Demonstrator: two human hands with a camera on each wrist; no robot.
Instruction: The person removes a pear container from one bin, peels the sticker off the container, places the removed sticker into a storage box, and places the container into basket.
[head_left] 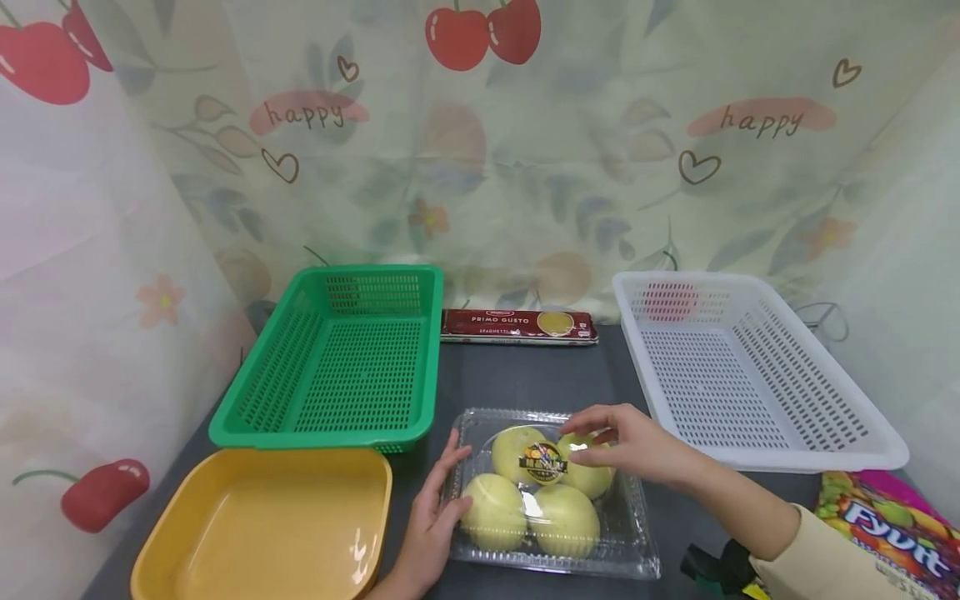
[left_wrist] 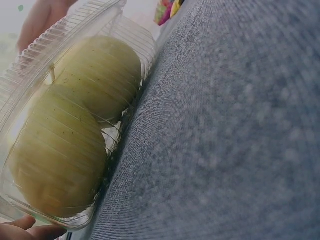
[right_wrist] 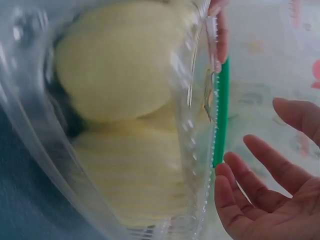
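A clear plastic clamshell box (head_left: 626,533) stands closed on the dark table, holding several round yellow-green fruits (head_left: 566,521) that look like pears. A round colourful sticker (head_left: 543,463) marks its lid. My left hand (head_left: 427,533) touches the box's left side, with its thumb and fingers apart. Over the far right part of the lid is my right hand (head_left: 637,446), its fingers loosely bent. In the right wrist view, that right hand (right_wrist: 270,200) holds nothing, and its fingers are spread beside the lid's ridged edge. The left wrist view shows the fruits through the box wall.
A green basket (head_left: 435,367) stands at the back left, with a yellow tub (head_left: 378,500) in front of it. At the right is a white basket (head_left: 637,358). A red spaghetti pack (head_left: 517,325) lies at the back. A Fyvit bag (head_left: 885,525) lies at the front right.
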